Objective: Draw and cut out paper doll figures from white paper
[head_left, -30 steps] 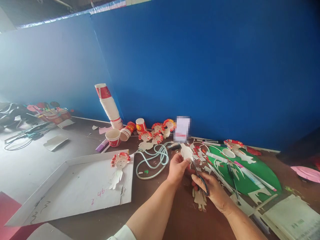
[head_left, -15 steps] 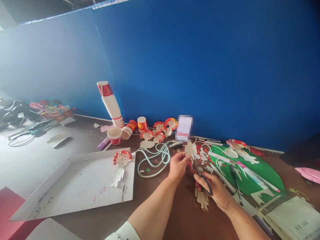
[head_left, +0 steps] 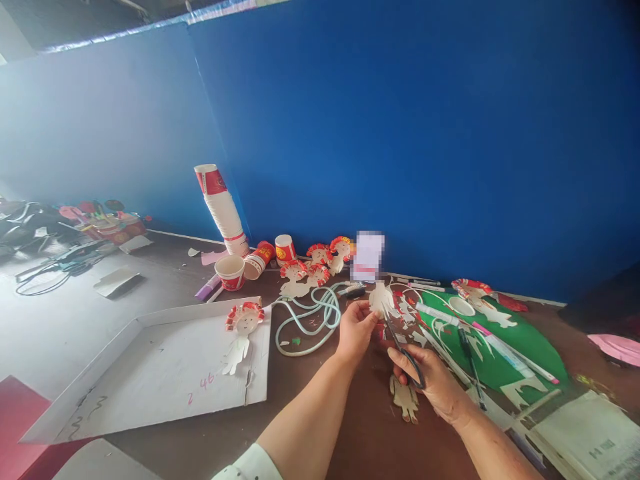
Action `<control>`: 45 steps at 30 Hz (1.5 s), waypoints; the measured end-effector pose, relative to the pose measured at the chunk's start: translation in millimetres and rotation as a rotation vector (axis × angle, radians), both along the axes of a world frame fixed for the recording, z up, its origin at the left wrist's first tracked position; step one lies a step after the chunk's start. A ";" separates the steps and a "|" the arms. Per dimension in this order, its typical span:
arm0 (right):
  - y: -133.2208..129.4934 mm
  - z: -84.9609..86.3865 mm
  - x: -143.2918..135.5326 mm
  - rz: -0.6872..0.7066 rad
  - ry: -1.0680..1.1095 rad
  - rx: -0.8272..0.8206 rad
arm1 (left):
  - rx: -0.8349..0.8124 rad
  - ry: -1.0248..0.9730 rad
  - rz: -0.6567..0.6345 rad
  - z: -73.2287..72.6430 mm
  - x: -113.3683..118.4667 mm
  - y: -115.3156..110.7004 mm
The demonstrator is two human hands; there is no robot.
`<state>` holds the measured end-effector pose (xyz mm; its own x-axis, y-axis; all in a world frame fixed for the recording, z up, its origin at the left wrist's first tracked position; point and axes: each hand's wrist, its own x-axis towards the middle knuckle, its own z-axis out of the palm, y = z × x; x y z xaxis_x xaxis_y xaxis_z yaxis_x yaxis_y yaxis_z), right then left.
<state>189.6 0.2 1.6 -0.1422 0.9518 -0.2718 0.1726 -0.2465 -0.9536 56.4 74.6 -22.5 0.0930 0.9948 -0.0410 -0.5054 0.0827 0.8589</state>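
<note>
Between the fingertips of my left hand (head_left: 357, 331) is a small white paper cutout (head_left: 381, 299). My right hand (head_left: 429, 378) is closed round the dark handles of a pair of scissors (head_left: 410, 363), whose blades point up and left to the cutout's lower edge. Just below the scissors, a paper figure (head_left: 405, 398) lies on the brown table (head_left: 370, 440). Red and white paper scraps (head_left: 407, 311) lie to the right of the cutout. A paper doll with a red-fringed head (head_left: 245, 319) rests on the white tray's right side.
A white cardboard tray (head_left: 165, 360) is at left. Behind it stand stacked paper cups (head_left: 223, 210) and a looped pale cable (head_left: 313, 347). More fringed dolls (head_left: 319, 275) lie by the blue partition (head_left: 400, 133). Markers (head_left: 507, 355) lie on a green disc (head_left: 543, 347) at right.
The white cutout in my left hand has turned slightly and shows more of its surface. Both hands are in nearly the same place, the right still holding the scissors.
</note>
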 end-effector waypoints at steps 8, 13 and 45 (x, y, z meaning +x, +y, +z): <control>1.3 -5.1 1.0 -0.017 -0.031 -0.009 | 0.006 0.023 0.028 -2.5 -0.1 2.0; 2.3 -8.9 2.7 -0.022 -0.035 -0.015 | -0.029 0.068 0.043 -0.2 -1.0 2.3; 1.5 -2.7 0.0 -0.046 -0.071 -0.005 | -0.036 -0.032 -0.031 0.4 -3.2 2.7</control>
<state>189.6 1.7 -1.0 -0.0787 0.9556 -0.2840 0.2282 -0.2601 -0.9382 53.2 77.4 -22.1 0.1256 0.9894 -0.0732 -0.5294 0.1292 0.8385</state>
